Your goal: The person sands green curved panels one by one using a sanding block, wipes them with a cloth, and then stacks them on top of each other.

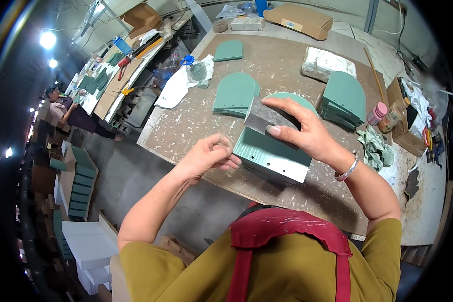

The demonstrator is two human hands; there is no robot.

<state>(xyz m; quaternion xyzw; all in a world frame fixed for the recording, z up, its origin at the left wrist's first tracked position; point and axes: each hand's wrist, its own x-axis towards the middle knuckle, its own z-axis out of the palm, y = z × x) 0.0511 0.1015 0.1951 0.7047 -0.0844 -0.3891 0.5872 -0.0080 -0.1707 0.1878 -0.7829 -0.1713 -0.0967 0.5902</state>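
Note:
My right hand (307,133) grips a dark grey, smooth-faced block (268,117), thumb on its near side and fingers over its far side. The block rests on a green panel (274,151) with several small holes along its near edge, at the top of a stack. Beside that panel's left corner is my left hand (209,157), its fingers curled and the thumb and index finger pinched together. Whether anything small is between them, I cannot make out. Behind the block, the rounded end of another green panel (294,99) shows in part.
Round-topped green panels are stacked at left (235,92) and right (344,98), with more (229,50) farther back. A white wrapped bundle (327,64), a pink-lidded jar (377,114) and a crumpled green cloth (376,148) lie at right. A spray bottle (195,70) stands at left.

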